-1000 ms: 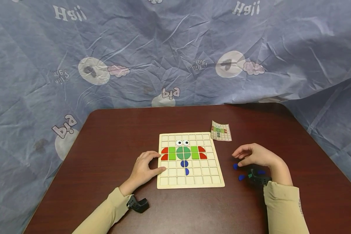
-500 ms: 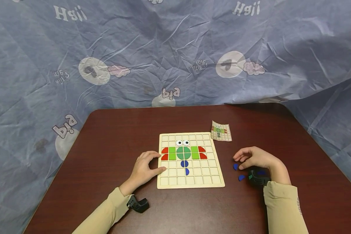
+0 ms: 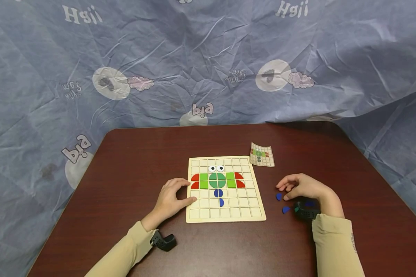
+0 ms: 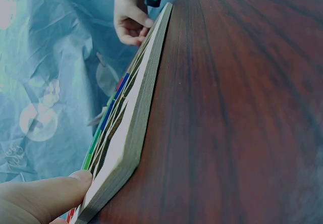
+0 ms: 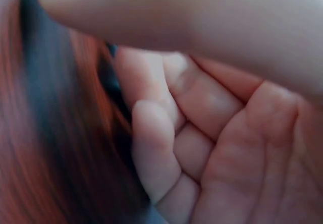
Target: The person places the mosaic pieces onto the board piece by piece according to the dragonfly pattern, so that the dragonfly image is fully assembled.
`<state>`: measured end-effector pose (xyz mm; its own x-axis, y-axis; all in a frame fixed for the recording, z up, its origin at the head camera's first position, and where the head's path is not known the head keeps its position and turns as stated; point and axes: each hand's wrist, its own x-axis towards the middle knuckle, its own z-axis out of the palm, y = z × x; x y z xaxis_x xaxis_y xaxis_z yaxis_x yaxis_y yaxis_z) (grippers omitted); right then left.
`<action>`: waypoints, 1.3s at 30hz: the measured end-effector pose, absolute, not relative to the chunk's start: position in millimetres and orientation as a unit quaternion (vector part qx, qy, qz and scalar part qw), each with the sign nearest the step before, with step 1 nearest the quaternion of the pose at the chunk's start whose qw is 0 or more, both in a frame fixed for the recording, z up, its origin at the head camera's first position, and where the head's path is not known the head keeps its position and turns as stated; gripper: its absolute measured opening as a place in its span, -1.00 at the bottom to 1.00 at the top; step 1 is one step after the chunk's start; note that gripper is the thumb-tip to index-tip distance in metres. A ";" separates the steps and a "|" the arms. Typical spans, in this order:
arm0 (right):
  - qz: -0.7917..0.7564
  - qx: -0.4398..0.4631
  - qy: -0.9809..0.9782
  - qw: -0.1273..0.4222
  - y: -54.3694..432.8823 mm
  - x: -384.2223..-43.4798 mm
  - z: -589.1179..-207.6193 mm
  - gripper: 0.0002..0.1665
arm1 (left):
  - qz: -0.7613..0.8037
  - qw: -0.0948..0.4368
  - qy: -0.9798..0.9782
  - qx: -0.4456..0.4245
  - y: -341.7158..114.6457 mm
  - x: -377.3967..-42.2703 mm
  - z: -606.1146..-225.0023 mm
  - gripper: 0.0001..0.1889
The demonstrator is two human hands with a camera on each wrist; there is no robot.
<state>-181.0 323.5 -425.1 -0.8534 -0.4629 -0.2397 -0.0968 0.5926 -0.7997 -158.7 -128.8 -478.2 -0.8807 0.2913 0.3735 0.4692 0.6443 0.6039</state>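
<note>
In the head view a wooden grid board lies mid-table, bearing red, light green, dark green and blue pieces and two round eye pieces. My left hand rests at its left edge, thumb over the border, fingertips at the rim. The left wrist view shows the thumb against the board's top. Right of the board, my right hand hovers with loosely bent fingers, thumb tip close beside a blue half-circle piece. Another blue piece lies nearer me. The right wrist view shows bent fingers and nothing held.
A small printed card with the same colored figure lies at the board's far right corner. Part of a further blue piece shows behind the black right wrist camera. A patterned blue cloth hangs behind the dark table.
My right hand has shifted slightly to the right and its fingers have drawn in a little, showing more of the nearest blue piece. The left hand and the board have kept their places.
</note>
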 end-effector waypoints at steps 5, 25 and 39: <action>-0.420 -0.167 0.865 0.216 328.0 -180.4 -426.3 -0.56 | -0.368 0.121 -0.897 -0.214 -128.5 -158.3 -477.8 -0.49; -0.379 -0.148 0.893 0.190 304.1 -181.9 -422.9 -0.66 | -0.366 0.123 -0.897 -0.215 -128.8 -158.7 -477.7 -0.48; -0.396 -0.148 0.884 0.202 302.8 -181.7 -421.5 -0.74 | -0.364 0.120 -0.899 -0.213 -128.8 -158.5 -477.4 -0.48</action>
<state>-181.7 302.8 -421.5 -0.8749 -0.4208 -0.2396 -0.1015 0.6432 -0.7589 -158.5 -128.8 -477.4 -0.8806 0.2952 0.3707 0.4700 0.6440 0.6037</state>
